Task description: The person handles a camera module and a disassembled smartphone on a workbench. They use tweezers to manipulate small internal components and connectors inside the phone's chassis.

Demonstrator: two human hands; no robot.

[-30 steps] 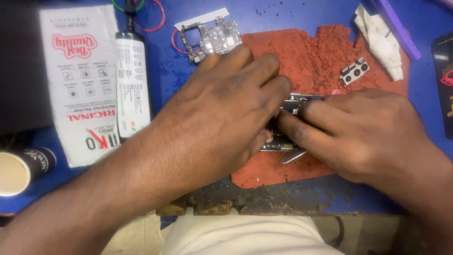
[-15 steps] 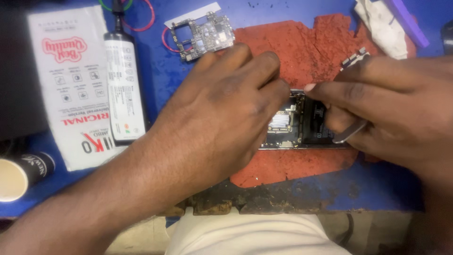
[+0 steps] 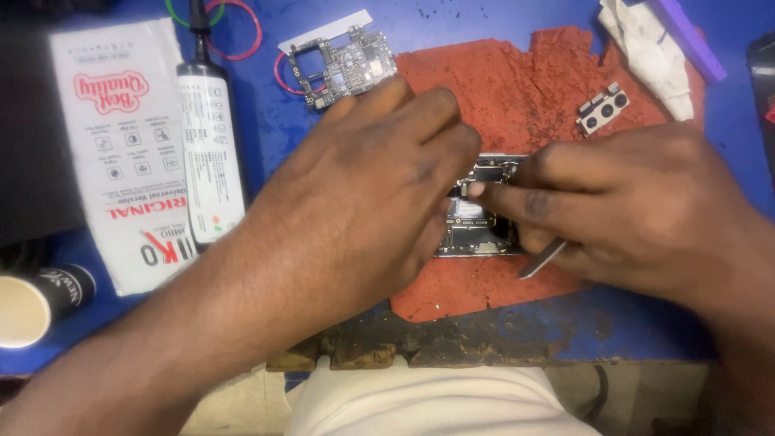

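An opened phone body with bare circuitry lies on a worn red mat at the middle of the blue worktable. My left hand rests over its left part, fingers curled down on it. My right hand covers its right part, with the forefinger pressing on the internals. Metal tweezers stick out under my right hand, which grips them. Most of the phone is hidden beneath both hands.
A loose circuit board with red wire lies at the mat's upper left. A camera module sits on the mat's right. A glue tube, white packet, paper cup, white cloth and purple strip surround it.
My right hand has come back down and left onto the phone, forefinger now on its internals. The view shifted slightly. My left hand has stayed on the phone.
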